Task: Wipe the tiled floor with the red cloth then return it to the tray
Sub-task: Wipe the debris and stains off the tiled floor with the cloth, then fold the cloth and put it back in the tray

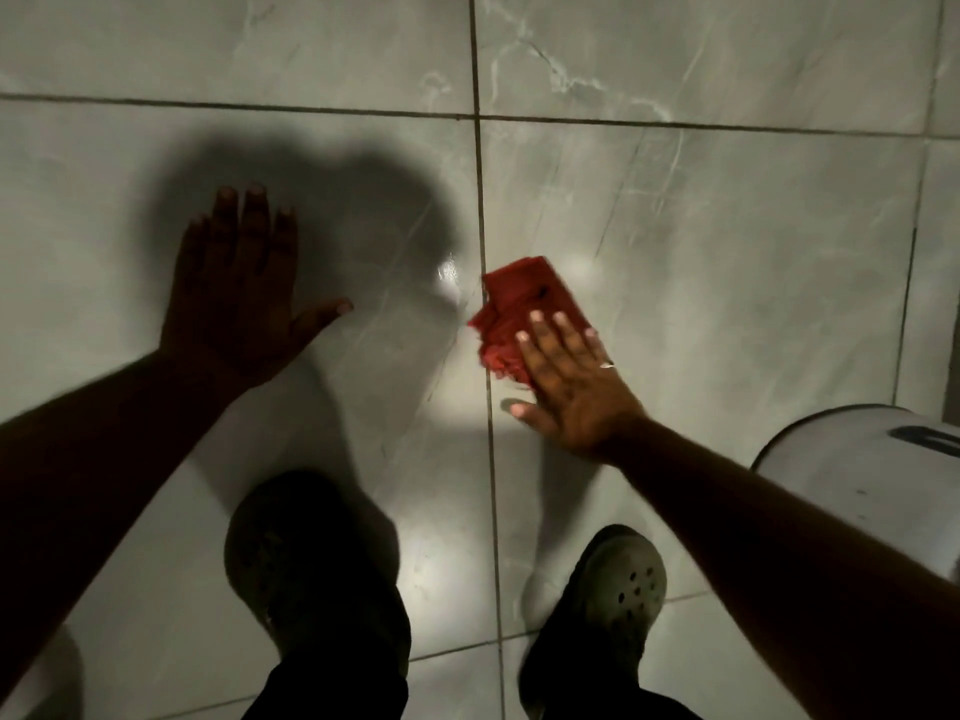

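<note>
The red cloth (524, 309) lies crumpled on the grey marbled tiled floor (727, 252), just right of a dark grout line. My right hand (569, 379) presses flat on the cloth's near end, fingers spread, a ring on one finger. My left hand (236, 283) rests flat on the tile to the left, fingers apart, holding nothing, in shadow. No tray can be identified in view.
A white rounded container (872, 491) with a dark slot on top stands at the right edge, close to my right forearm. My two feet in perforated clogs (618, 589) stand at the bottom. A bright light patch and a dark shadow fall on the central tile.
</note>
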Demonstrator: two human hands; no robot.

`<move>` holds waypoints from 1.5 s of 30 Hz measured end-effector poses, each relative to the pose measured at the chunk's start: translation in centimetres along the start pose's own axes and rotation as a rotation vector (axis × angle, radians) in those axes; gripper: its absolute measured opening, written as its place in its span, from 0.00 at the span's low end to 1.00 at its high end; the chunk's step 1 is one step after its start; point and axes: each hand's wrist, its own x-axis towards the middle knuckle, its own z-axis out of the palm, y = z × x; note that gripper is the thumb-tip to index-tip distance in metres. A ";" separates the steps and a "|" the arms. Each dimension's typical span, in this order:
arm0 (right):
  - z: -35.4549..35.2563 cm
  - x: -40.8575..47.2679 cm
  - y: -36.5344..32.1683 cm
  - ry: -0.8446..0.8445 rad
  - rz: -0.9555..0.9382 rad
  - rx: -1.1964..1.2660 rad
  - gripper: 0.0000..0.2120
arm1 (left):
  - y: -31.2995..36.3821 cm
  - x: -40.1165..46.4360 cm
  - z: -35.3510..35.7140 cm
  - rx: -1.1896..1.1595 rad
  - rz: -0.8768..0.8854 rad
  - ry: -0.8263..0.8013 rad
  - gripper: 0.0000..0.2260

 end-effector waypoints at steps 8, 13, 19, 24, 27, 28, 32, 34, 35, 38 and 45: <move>-5.8 9.5 8.7 0.162 1.219 0.376 0.45 | 0.1 1.5 -0.3 -0.078 -0.093 -0.047 0.46; -8.0 17.2 4.3 0.136 0.918 0.378 0.48 | 1.1 1.8 -0.3 -0.065 -0.066 -0.058 0.43; -7.2 13.5 -0.5 0.010 0.456 0.225 0.39 | 3.2 3.2 -2.3 -0.161 -0.153 -0.187 0.41; -9.6 8.8 2.9 0.444 0.599 0.462 0.20 | 9.9 4.0 -4.8 -0.281 -0.141 -0.257 0.33; -10.3 10.0 5.7 0.362 0.793 0.524 0.21 | 14.8 7.3 -5.4 -0.608 -0.223 -0.321 0.26; -10.4 10.8 6.4 0.278 0.820 0.591 0.23 | 16.2 8.6 -5.6 -0.727 -0.267 -0.348 0.22; -9.3 12.3 6.5 0.246 0.859 0.878 0.21 | 19.5 11.1 -5.6 -0.986 -0.467 -0.375 0.15; -9.7 11.1 5.4 0.304 0.840 1.052 0.14 | 19.8 10.7 -6.0 -1.094 -0.568 -0.385 0.15; -10.1 10.0 4.8 0.327 0.818 1.117 0.10 | 19.9 10.2 -6.5 -1.142 -0.620 -0.392 0.16; -12.2 5.3 2.8 0.315 0.761 1.330 0.03 | 19.9 8.0 -9.7 -1.259 -0.756 -0.480 0.23; -24.5 -9.0 1.5 0.318 0.695 1.639 0.03 | 24.8 1.4 -23.8 -1.527 -0.630 -0.753 0.22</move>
